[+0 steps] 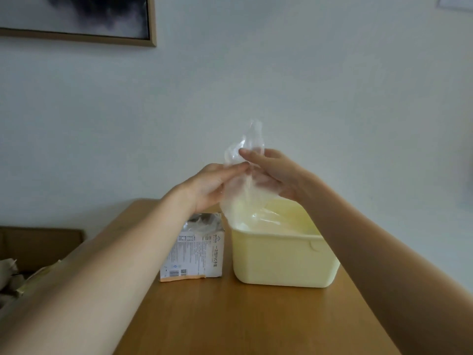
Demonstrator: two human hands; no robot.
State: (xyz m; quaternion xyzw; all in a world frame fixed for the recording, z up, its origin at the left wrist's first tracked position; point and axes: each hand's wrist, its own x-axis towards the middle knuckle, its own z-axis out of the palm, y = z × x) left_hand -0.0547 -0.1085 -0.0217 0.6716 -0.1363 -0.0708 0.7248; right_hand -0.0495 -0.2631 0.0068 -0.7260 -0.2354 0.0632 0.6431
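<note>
A clear plastic glove (244, 175) hangs in the air above a pale yellow plastic box (284, 262) on a wooden table. My left hand (212, 187) grips the glove from the left. My right hand (276, 172) holds it from the right, thumb across the upper part. The glove's lower end droops toward the open box, which holds more clear plastic. Next to the box on its left stands a white carton of disposable PVC gloves (194, 249) with its top open.
The wooden table (230, 319) runs forward to a white wall. At the left lie a brown cardboard piece (38, 244) and crumpled paper. A framed dark picture (84, 19) hangs at upper left.
</note>
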